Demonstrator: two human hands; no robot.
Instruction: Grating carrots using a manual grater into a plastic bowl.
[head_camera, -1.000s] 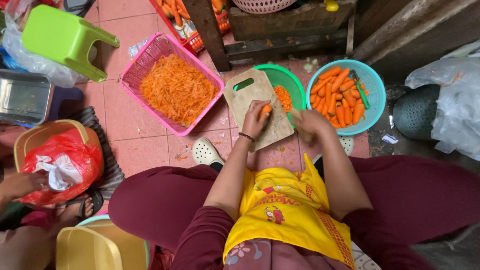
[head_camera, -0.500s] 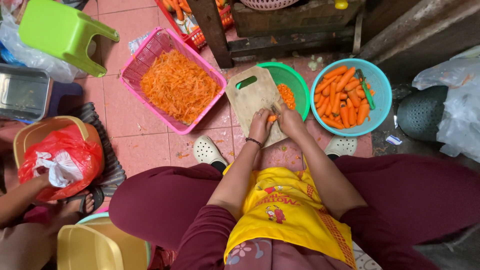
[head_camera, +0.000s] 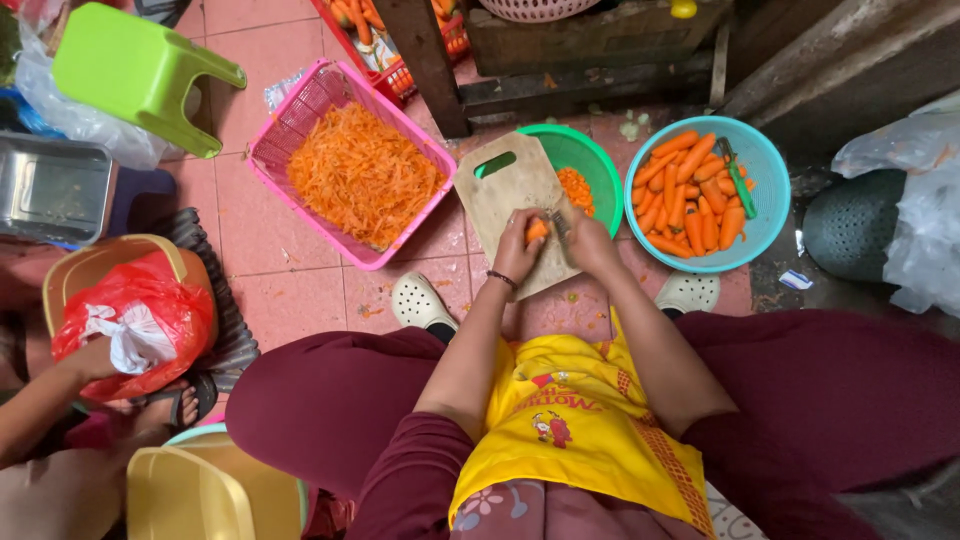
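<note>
Your left hand (head_camera: 517, 248) pinches a carrot piece (head_camera: 537, 230) on the wooden cutting board (head_camera: 500, 195) w/ your right hand (head_camera: 590, 240) closed round a knife (head_camera: 557, 222) just beside it, green bowl (head_camera: 585, 160) behind the board, teal bowl of peeled carrots (head_camera: 695, 190) to the right, pink basket of shreds (head_camera: 360, 170) to the left.

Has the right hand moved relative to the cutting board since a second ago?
Yes. The right hand has shifted inward across the cutting board, toward the left hand and the carrot piece.
</note>
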